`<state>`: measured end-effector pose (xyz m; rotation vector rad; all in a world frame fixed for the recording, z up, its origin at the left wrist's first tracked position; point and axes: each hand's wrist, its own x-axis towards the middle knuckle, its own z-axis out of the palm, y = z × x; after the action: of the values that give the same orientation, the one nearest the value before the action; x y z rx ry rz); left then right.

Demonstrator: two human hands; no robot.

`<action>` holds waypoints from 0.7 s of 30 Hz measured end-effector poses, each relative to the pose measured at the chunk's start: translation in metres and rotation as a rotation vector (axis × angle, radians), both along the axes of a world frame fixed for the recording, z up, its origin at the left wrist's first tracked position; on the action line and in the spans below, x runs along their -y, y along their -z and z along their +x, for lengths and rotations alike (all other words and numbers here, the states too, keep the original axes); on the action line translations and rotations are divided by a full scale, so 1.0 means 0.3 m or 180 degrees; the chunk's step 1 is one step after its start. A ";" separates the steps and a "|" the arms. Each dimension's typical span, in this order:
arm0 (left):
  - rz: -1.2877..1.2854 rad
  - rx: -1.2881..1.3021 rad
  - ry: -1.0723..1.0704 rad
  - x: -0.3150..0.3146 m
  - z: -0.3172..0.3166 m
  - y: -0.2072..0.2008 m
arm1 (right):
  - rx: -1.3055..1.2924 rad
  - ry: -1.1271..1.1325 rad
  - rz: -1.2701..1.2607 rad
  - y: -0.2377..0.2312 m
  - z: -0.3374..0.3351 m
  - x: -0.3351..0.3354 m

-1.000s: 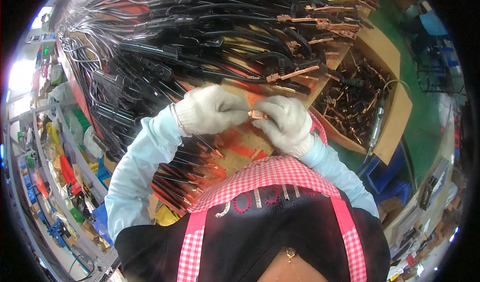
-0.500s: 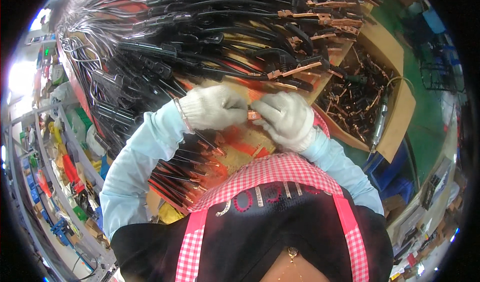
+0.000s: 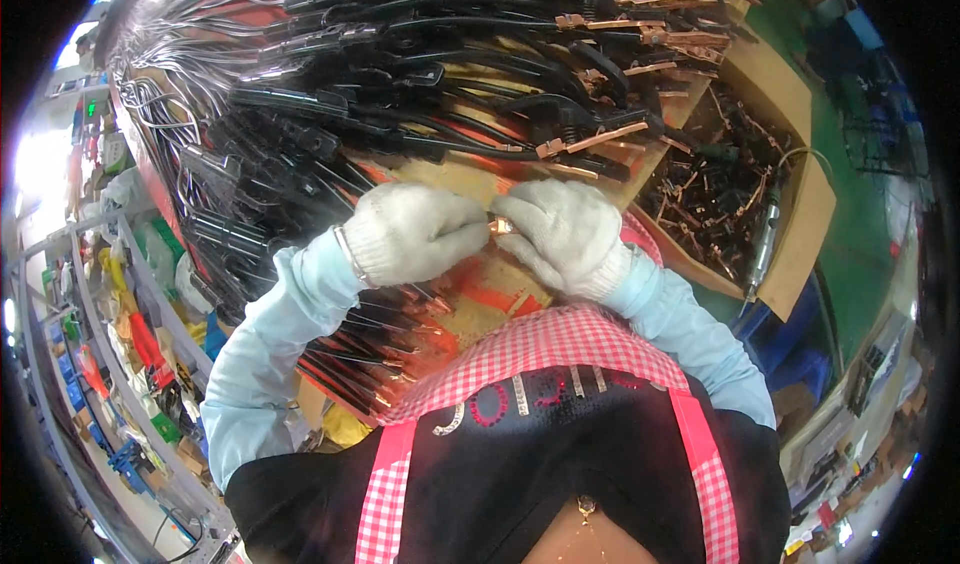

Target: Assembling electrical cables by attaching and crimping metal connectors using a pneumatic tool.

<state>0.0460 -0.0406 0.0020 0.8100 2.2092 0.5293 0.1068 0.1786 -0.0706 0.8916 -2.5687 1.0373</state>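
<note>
Both my hands wear white knitted gloves and meet fingertip to fingertip over the table. Between them shows a small copper-coloured metal piece point(image 3: 501, 226). My left hand point(image 3: 412, 234) is closed, its fingers and thumb pressed together at the left end of the piece. My right hand point(image 3: 565, 236) is closed too, pinching the piece from the right with bent fingers. Most of the piece is hidden by the gloves, so its full shape cannot be made out. Just beyond my hands lie black cables point(image 3: 470, 149) with a copper-coloured strip point(image 3: 607, 138) at the right.
Many black cables with copper ends cover the table point(image 3: 440, 179) at the far side. Shorter black leads point(image 3: 360, 349) lie near left. A cardboard box point(image 3: 800, 219) of copper and black parts stands at the right, with a metal pen-shaped tool point(image 3: 766, 239) across its edge. Crowded shelves point(image 3: 130, 364) line the left.
My left hand has turned and dropped slightly, its fingers now straighter toward the copper piece. My right hand has shifted a little left, and the piece has moved slightly left and up.
</note>
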 end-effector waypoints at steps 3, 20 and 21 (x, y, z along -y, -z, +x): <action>0.0046 -0.0071 -0.0013 -0.010 0.009 0.004 | 0.0022 -0.0090 0.0035 0.011 -0.007 0.000; -0.0068 -0.1724 0.0319 0.014 0.057 0.039 | 0.0253 -0.0199 -0.0018 0.023 -0.018 0.003; -0.0141 -0.1924 0.0277 0.003 0.067 0.041 | 0.0327 -0.0212 -0.0024 0.021 -0.019 0.003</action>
<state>0.0660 -0.0417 -0.0102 1.1492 2.6971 0.2017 0.1010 0.1777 -0.0770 0.9519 -2.6328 1.1387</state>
